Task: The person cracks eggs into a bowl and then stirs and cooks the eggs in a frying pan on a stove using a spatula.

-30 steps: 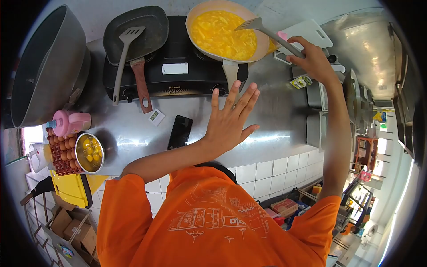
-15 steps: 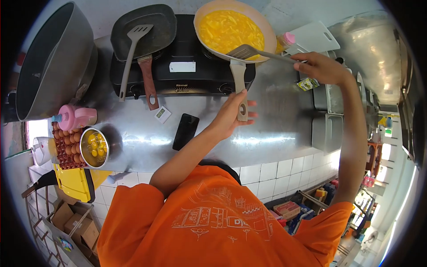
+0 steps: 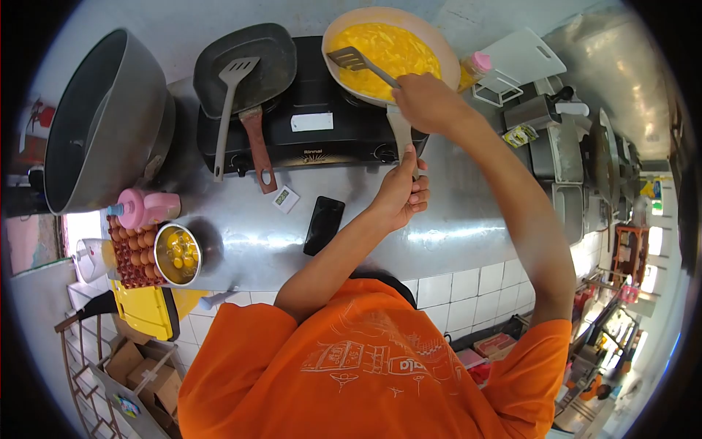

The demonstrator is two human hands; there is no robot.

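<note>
My left hand (image 3: 401, 192) is wrapped round the end of the beige handle of a frying pan (image 3: 449, 67). Yellow egg (image 3: 395, 47), partly set in soft folds, covers the pan's bottom. In my right hand (image 3: 428, 102) is a grey slotted spatula (image 3: 380, 72), its blade at the left side of the pan over the egg. The hand sits just above the pan's near rim and hides the end of the spatula's handle. Beneath the pan is a black two-burner Rinnai stove (image 3: 322, 139).
A dark square pan (image 3: 274, 58) with another slotted spatula (image 3: 228, 110) occupies the left burner. A timer (image 3: 285, 198) and phone (image 3: 324, 225) lie on the steel counter. Left are a bowl of cracked eggs (image 3: 178, 254), an egg tray (image 3: 131, 252), a pink jug (image 3: 139, 208) and a large pot (image 3: 110, 132).
My right hand has swung left, carrying the spatula from the pan's near right rim across to its left side. My left hand's fingers have curled closer round the handle. The view has shifted slightly.
</note>
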